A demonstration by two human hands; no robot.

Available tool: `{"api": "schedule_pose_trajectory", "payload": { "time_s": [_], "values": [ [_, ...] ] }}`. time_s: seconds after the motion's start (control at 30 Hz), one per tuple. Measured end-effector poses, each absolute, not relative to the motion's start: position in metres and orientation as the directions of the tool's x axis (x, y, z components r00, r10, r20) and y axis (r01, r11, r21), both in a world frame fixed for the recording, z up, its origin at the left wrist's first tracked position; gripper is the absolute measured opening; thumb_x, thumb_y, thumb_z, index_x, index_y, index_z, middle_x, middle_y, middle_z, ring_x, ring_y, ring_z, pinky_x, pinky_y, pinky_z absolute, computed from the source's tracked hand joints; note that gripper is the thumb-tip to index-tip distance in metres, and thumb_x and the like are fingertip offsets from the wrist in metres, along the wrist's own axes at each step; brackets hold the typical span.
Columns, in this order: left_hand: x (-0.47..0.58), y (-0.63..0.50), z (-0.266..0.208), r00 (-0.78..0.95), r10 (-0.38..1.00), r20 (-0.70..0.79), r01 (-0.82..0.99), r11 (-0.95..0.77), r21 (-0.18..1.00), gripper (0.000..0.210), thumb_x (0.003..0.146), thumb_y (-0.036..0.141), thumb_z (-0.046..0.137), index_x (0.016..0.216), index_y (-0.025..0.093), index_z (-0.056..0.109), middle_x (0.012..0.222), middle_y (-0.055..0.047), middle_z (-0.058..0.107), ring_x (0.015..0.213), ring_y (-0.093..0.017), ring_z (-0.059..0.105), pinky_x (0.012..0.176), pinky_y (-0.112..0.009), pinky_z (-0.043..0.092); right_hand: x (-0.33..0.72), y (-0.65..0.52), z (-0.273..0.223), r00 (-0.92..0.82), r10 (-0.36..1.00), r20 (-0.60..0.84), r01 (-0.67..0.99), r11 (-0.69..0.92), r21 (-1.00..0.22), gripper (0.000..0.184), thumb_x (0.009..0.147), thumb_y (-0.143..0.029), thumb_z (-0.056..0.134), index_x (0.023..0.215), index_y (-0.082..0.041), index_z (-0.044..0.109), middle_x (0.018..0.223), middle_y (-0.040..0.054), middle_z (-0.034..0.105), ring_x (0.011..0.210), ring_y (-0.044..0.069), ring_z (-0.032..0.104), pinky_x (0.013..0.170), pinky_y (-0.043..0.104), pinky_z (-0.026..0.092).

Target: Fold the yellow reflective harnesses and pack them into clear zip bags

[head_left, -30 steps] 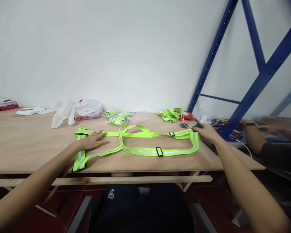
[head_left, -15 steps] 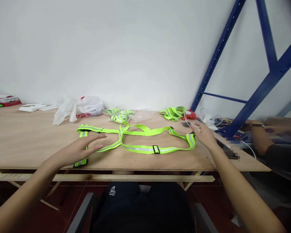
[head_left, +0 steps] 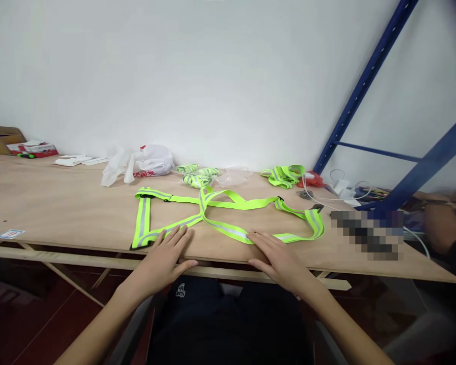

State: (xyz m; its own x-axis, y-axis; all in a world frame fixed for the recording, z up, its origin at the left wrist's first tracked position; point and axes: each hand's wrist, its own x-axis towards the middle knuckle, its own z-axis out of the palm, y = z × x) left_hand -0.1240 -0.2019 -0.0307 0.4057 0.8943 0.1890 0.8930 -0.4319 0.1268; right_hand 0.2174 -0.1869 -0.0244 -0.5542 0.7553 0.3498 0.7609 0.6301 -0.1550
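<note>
A neon-yellow reflective harness [head_left: 251, 204] of straps with silver stripes and black buckles lies spread along the front of the wooden table [head_left: 79, 213]. My left hand [head_left: 166, 258] rests at the table's front edge, fingers extended, fingertips at the harness's lower left strap. Fingers outstretched too, my right hand [head_left: 275, 256] lies over the lower strap of the right-hand loop and hides its buckle. Neither hand grips anything. At the back, several folded reflective straps [head_left: 197, 178] sit in clear bags, and a loose bundle of reflective strap [head_left: 283, 176] lies further right.
White plastic bags [head_left: 152, 159], a clear bag [head_left: 233, 176] and papers [head_left: 79, 160] line the wall. Cables, a white adapter [head_left: 342, 187] and a red bag [head_left: 313, 179] lie near the blue rack [head_left: 361, 91]. Another person's arm [head_left: 444, 223] is at far right.
Both hands have come inward and down to the table's front edge. The harness's left strap now lies straighter, its end at the corner. The view has shifted left.
</note>
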Motion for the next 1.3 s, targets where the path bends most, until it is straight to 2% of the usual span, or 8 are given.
{"api": "schedule_pose_trajectory", "payload": {
  "time_s": [0.2, 0.33, 0.53, 0.67, 0.77, 0.97, 1.2, 1.3],
  "values": [
    [-0.136, -0.208, -0.014, 0.455, 0.835, 0.311, 0.803, -0.535, 0.263, 0.052, 0.101, 0.053, 0.04, 0.144, 0.027, 0.051, 0.148, -0.007, 0.053, 0.138, -0.026, 0.047, 0.122, -0.05, 0.026, 0.227, -0.203, -0.032, -0.552, 0.659, 0.512, 0.697, 0.701, -0.151, 0.043, 0.091, -0.026, 0.062, 0.133, -0.026, 0.057, 0.12, 0.0119, 0.069, 0.11, 0.029, 0.066, 0.091, 0.044, 0.059],
    [-0.16, -0.21, -0.015, 0.239, 0.826, 0.51, 0.867, -0.418, 0.272, 0.053, 0.097, 0.057, 0.044, 0.134, 0.021, 0.058, 0.137, -0.011, 0.062, 0.129, -0.028, 0.056, 0.121, -0.05, 0.026, 0.225, -0.201, -0.033, -0.532, 0.647, 0.546, 0.688, 0.706, -0.167, 0.037, 0.091, -0.026, 0.062, 0.128, -0.028, 0.061, 0.114, 0.0114, 0.069, 0.105, 0.028, 0.067, 0.087, 0.043, 0.059],
    [-0.193, -0.195, -0.021, 0.131, 0.899, 0.417, 0.879, -0.3, 0.371, 0.044, 0.093, 0.058, 0.043, 0.099, 0.023, 0.068, 0.106, -0.005, 0.075, 0.102, -0.026, 0.068, 0.111, -0.042, 0.039, 0.234, -0.2, -0.03, -0.521, 0.638, 0.567, 0.671, 0.717, -0.189, 0.028, 0.097, -0.024, 0.054, 0.122, -0.026, 0.065, 0.106, 0.0085, 0.073, 0.096, 0.023, 0.069, 0.081, 0.036, 0.059],
    [-0.204, -0.193, -0.012, 0.019, 0.892, 0.452, 0.895, -0.217, 0.39, 0.038, 0.09, 0.052, 0.044, 0.102, 0.023, 0.066, 0.098, -0.004, 0.074, 0.096, -0.026, 0.068, 0.085, -0.032, 0.052, 0.246, -0.197, -0.028, -0.436, 0.636, 0.636, 0.724, 0.668, -0.172, 0.024, 0.099, -0.023, 0.048, 0.107, -0.026, 0.071, 0.089, 0.0062, 0.074, 0.081, 0.021, 0.069, 0.071, 0.033, 0.057],
    [-0.21, -0.196, -0.004, 0.004, 0.863, 0.506, 0.916, -0.206, 0.345, 0.035, 0.088, 0.047, 0.043, 0.103, 0.023, 0.063, 0.103, -0.005, 0.072, 0.092, -0.025, 0.067, 0.079, -0.031, 0.052, 0.256, -0.193, -0.03, -0.376, 0.618, 0.691, 0.773, 0.62, -0.134, 0.024, 0.098, -0.023, 0.05, 0.104, -0.027, 0.073, 0.094, 0.007, 0.074, 0.085, 0.022, 0.07, 0.074, 0.034, 0.057],
    [-0.214, -0.197, -0.008, 0.043, 0.837, 0.546, 0.964, -0.178, 0.196, 0.031, 0.08, 0.03, 0.04, 0.103, 0.023, 0.059, 0.108, -0.009, 0.069, 0.105, -0.031, 0.063, 0.086, -0.041, 0.051, 0.267, -0.185, -0.036, -0.319, 0.553, 0.77, 0.855, 0.519, -0.019, 0.029, 0.095, -0.018, 0.05, 0.102, -0.027, 0.077, 0.091, 0.0072, 0.072, 0.084, 0.022, 0.069, 0.068, 0.032, 0.055],
    [-0.214, -0.2, -0.015, 0.026, 0.748, 0.663, 0.928, -0.265, 0.263, 0.041, 0.087, 0.023, 0.037, 0.12, 0.026, 0.062, 0.142, -0.006, 0.054, 0.125, -0.027, 0.057, 0.103, -0.041, 0.048, 0.269, -0.185, -0.036, -0.327, 0.556, 0.764, 0.854, 0.52, -0.013, 0.028, 0.094, -0.018, 0.052, 0.099, -0.027, 0.078, 0.086, 0.0078, 0.068, 0.079, 0.022, 0.065, 0.064, 0.032, 0.054],
    [-0.224, -0.199, -0.021, 0.145, 0.801, 0.58, 0.903, -0.348, 0.253, 0.043, 0.088, 0.026, 0.039, 0.12, 0.03, 0.068, 0.146, -0.003, 0.054, 0.127, -0.027, 0.058, 0.102, -0.037, 0.051, 0.266, -0.186, -0.036, -0.334, 0.557, 0.76, 0.82, 0.569, -0.057, 0.028, 0.094, -0.016, 0.051, 0.099, -0.026, 0.077, 0.091, 0.0089, 0.067, 0.082, 0.022, 0.065, 0.068, 0.034, 0.056]
  ]
}}
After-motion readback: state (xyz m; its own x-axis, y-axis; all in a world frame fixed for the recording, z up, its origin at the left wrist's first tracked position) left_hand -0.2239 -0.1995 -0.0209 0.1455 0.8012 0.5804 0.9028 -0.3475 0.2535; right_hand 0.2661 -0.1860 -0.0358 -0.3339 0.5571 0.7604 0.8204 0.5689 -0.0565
